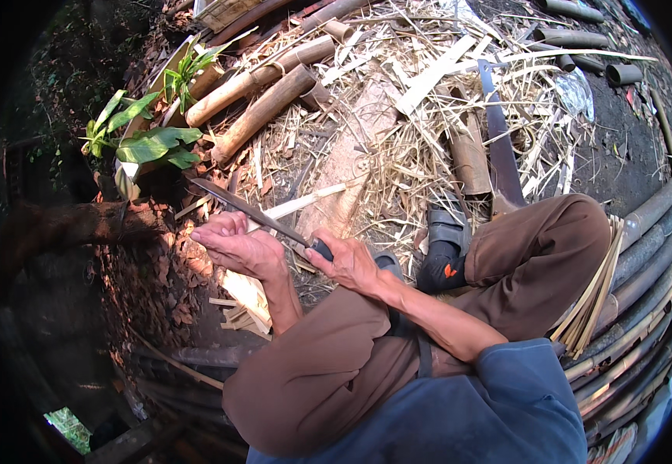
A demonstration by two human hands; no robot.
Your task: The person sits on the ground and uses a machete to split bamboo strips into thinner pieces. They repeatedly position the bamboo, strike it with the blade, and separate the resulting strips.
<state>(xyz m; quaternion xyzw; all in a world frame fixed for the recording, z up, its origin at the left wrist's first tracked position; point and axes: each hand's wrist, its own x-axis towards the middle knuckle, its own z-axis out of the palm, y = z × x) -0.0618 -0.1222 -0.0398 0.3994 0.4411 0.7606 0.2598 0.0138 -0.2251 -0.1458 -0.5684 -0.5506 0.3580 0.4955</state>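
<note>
- Right hand (344, 261) wrapped around the dark handle of the knife (252, 210), whose blade points away to the left.
- Left hand (247, 251), fingers curled, on the near side of the knife's blade; whether it pinches anything cannot be told.
- Pale strip (309, 198) running from beside the left hand to beyond the knife, the blade crossing over it.
- Small pile of slats (249, 301) on the person's side of the knife.
- Reddish board (371, 116) beyond the knife, shavings (409, 182) around it.
- Leafy plant (150, 145) beyond the knife's tip.
- Handsaw (499, 133) well to the knife's right, among shavings.
</note>
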